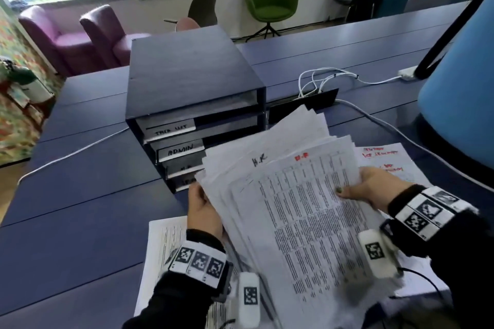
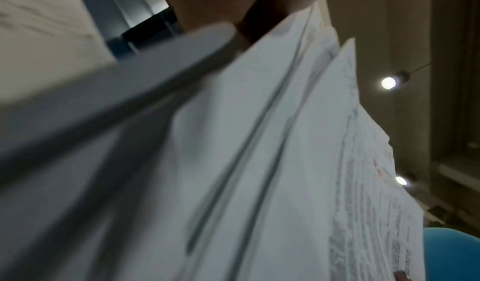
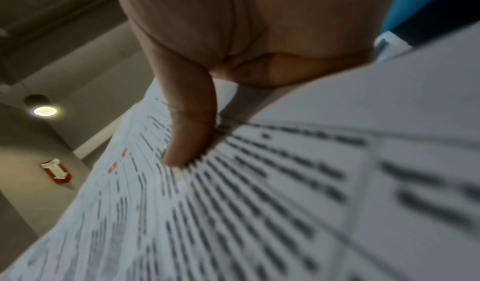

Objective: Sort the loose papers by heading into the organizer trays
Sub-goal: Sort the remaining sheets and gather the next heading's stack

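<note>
A fanned stack of printed papers (image 1: 291, 189) is held up above the dark blue desk, just in front of the organizer (image 1: 192, 93). My left hand (image 1: 204, 208) grips the stack's left edge, and my right hand (image 1: 374, 189) pinches the right edge with its thumb on the top sheet. That sheet carries a red heading; a sheet behind it reads "H.R" in pen. The organizer's trays bear labels, among them "ADMIN" (image 1: 180, 152); its lower labels are partly hidden by the papers. In the left wrist view the stack (image 2: 272, 141) fills the frame. The right wrist view shows my thumb (image 3: 189, 133) on the printed sheet (image 3: 259, 203).
More sheets lie flat on the desk: one under my left wrist (image 1: 165, 243) and one with red writing (image 1: 385, 160) at the right. White cables (image 1: 320, 80) and a grey cord (image 1: 379, 120) run behind. A blue chair back (image 1: 459, 93) stands at the right.
</note>
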The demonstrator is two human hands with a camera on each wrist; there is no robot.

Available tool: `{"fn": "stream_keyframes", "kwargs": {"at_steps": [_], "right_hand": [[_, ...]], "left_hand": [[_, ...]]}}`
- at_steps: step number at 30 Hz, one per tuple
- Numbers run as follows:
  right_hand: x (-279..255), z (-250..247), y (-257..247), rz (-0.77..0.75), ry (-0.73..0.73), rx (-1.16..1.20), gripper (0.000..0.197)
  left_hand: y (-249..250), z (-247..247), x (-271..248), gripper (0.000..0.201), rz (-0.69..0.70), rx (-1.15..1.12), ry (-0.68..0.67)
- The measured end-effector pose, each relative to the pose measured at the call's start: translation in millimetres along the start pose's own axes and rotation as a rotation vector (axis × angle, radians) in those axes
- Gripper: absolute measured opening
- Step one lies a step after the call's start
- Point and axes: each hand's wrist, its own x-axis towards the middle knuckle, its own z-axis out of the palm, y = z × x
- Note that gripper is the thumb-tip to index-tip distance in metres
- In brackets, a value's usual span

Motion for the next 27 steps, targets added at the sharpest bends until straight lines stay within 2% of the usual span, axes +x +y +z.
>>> {"fn": "stream_keyframes", "kwargs": {"at_steps": [1, 4, 5, 6, 7, 9, 11, 14, 16, 18, 20, 22, 25, 27], "right_hand": [[1, 3, 2, 0.031, -0.022, -0.034, 0.006], [5, 9, 8, 0.085, 0.009, -0.088, 0.013], [5, 11, 9, 0.096, 0.03, -0.088, 0.008], [3, 14, 6, 0.097, 0.044, -0.102, 0.003], [2, 17, 4, 0.095, 0.059, -0.105, 0.006], [0, 22, -1, 0.073, 0.073, -0.133, 0.012], [-2, 25, -10, 0.037, 0.07, -0.183, 0.012], [-10, 25, -31, -0.035, 0.066, -0.312, 0.015], [-19, 25, -54, -0.113, 0.099, -0.416, 0.01], [-28, 26, -79, -0.185, 0.128, -0.556, 0.003], [-38, 33, -104, -0.259, 0.148, -0.765, 0.01], [-49, 41, -123, -0.357, 0.185, -0.965, 0.01], [-63, 53, -136, -0.489, 0.261, -1.167, 0.006], [-64, 62, -132, -0.543, 0.287, -1.256, 0.008]], "left_hand": [[-5, -3, 0, 0.028, -0.056, 0.01, -0.004], [-7, -9, -4, 0.01, -0.186, -0.033, -0.058], [-5, -11, -4, 0.013, -0.23, -0.106, -0.067], [1, -11, -5, 0.026, -0.255, -0.192, -0.072], [4, -12, 0, 0.04, -0.264, -0.244, -0.058], [18, -16, 9, 0.05, -0.219, -0.228, -0.044], [34, -27, 18, 0.041, -0.104, -0.039, -0.018], [62, -43, 23, 0.027, 0.235, 0.485, -0.234], [83, -42, 18, 0.027, 0.324, 0.699, -0.362], [95, -33, 11, 0.04, 0.34, 0.8, -0.417], [98, -26, 7, 0.054, 0.3, 0.764, -0.471], [95, -22, 4, 0.064, 0.209, 0.585, -0.509], [86, -24, 5, 0.062, 0.093, 0.37, -0.516], [74, -26, 7, 0.051, 0.038, 0.345, -0.543]]}}
